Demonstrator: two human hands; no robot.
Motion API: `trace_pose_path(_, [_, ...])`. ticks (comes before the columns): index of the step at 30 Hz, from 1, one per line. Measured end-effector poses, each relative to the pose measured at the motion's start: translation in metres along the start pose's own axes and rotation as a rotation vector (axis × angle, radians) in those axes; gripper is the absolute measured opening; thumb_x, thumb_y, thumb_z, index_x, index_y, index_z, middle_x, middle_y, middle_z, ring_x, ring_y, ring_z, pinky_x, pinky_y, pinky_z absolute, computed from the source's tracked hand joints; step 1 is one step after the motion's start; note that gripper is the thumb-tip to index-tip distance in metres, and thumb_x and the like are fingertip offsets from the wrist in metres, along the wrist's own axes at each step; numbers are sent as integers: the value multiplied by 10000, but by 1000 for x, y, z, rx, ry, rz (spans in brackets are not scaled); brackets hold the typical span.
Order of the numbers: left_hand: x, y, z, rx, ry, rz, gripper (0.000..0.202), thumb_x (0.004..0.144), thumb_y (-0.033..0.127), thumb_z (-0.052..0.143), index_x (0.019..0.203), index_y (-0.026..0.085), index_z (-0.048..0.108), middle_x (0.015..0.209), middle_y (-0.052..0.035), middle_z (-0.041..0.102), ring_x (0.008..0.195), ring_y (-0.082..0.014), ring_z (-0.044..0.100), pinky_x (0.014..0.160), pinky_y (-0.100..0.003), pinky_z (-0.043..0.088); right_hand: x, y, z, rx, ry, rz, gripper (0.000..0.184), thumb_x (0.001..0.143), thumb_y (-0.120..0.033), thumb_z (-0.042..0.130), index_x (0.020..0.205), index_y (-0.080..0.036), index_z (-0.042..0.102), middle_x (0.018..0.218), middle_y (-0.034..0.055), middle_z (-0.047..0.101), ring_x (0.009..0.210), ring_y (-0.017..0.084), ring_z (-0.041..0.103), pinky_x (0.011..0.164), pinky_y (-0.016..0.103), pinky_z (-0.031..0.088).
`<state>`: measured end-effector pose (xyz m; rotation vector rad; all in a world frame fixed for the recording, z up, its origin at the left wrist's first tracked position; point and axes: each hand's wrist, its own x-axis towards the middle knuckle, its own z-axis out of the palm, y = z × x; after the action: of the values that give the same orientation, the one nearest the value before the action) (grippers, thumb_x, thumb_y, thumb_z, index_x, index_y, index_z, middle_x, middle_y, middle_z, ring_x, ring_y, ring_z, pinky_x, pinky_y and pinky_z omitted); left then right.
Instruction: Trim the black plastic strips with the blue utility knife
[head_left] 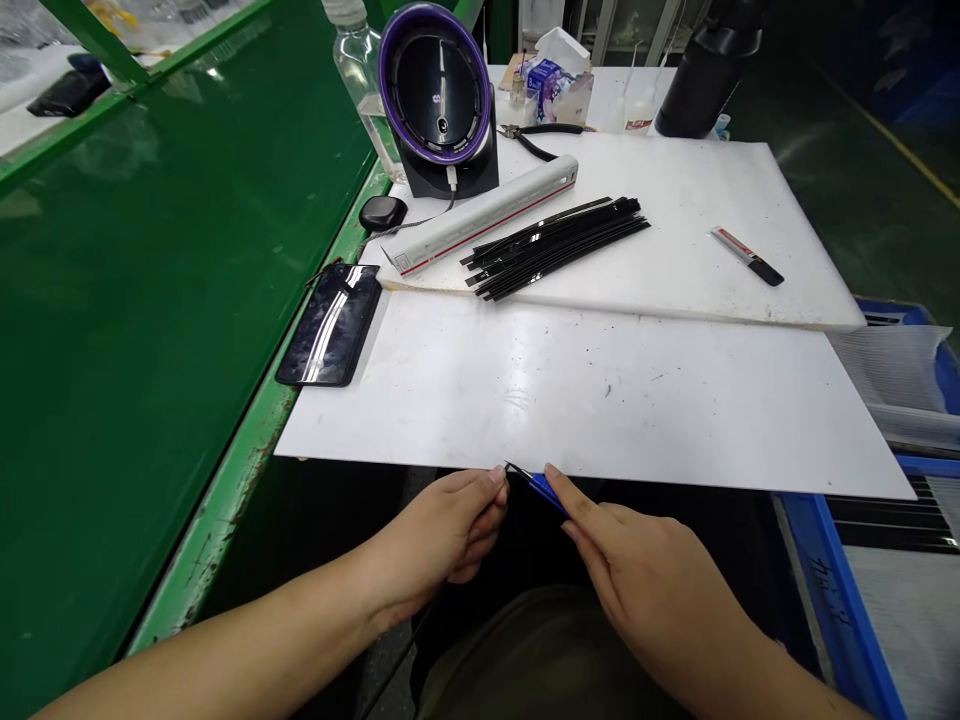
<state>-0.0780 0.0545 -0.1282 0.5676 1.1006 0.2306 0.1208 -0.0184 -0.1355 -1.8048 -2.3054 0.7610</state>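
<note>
At lower centre, my right hand [637, 565] grips a blue-handled tool [547, 489] pointing towards my left hand [442, 530], fingers pinched closed, on what I cannot tell; black strips [555, 247] lie upper centre

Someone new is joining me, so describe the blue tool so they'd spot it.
Find the white worktable, then the middle of its near edge. There, the right hand holds a slim blue tool, its dark pointed tip toward the left hand. Its blue body sets it apart from the red, white and black stick farther back.
</note>
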Motion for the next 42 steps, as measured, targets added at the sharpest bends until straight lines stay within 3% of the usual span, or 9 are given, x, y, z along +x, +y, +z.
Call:
trace_pose_path(6, [2, -3, 1, -1, 29, 7, 335, 894, 507, 473, 754, 203, 459, 543, 82, 301, 420, -51, 183, 394, -193, 112, -3, -2, 6, -165, 28, -16, 530, 1007, -261, 383, 1507, -313, 215, 659, -26, 516, 462, 161, 479, 454, 271, 134])
trace_pose_path(11, [2, -3, 0, 17, 22, 20, 351, 890, 511, 479, 738, 196, 464, 544, 78, 304, 424, -50, 183, 390, -192, 107, -3, -6, 11, -285, 65, -9, 652, 920, -142, 450, 1512, -278, 212, 642, -26, 485, 433, 152, 445, 448, 282, 88])
trace_pose_path(16, [1, -1, -1, 16, 8, 24, 322, 874, 478, 520, 740, 189, 473, 540, 77, 312, 416, -44, 187, 382, -184, 114, -6, -11, 12, -270, 64, -13, 667, 871, -82, 483, 1493, -227, 292, 648, -18, 492, 447, 161, 460, 429, 283, 134])
trace_pose_path(22, [1, -2, -1, -7, 24, 31, 311, 861, 461, 548, 733, 190, 467, 521, 82, 297, 413, -43, 180, 377, -171, 117, -4, -14, 8, -35, 32, 32, 611, 879, -18, 440, 1464, -177, 360, 835, 31, 571, 566, 159, 524, 487, 272, 356])
trace_pose_path(24, [1, -3, 0, -5, 35, 40, 316, 868, 463, 536, 726, 189, 466, 519, 81, 300, 411, -44, 185, 376, -169, 118, -3, -15, 6, 38, 23, 34, 589, 898, -30, 436, 1463, -175, 361, 835, 28, 573, 584, 160, 531, 511, 273, 381])
trace_pose_path(33, [0, -2, 2, 14, 40, 49, 342, 869, 466, 526, 688, 186, 453, 516, 77, 297, 412, -45, 190, 373, -173, 128, -2, -17, 1, 76, 8, 11, 612, 912, -60, 479, 1483, -220, 328, 807, 9, 561, 546, 138, 484, 490, 257, 321])
trace_pose_path(42, [1, -1, 3, 19, 40, 42, 336, 876, 459, 526, 700, 183, 452, 524, 76, 302, 414, -40, 178, 370, -170, 113, -3, -17, 5, -179, -17, -79, 771, 797, 10, 477, 1509, -177, 250, 805, 15, 510, 485, 118, 410, 423, 274, 220])
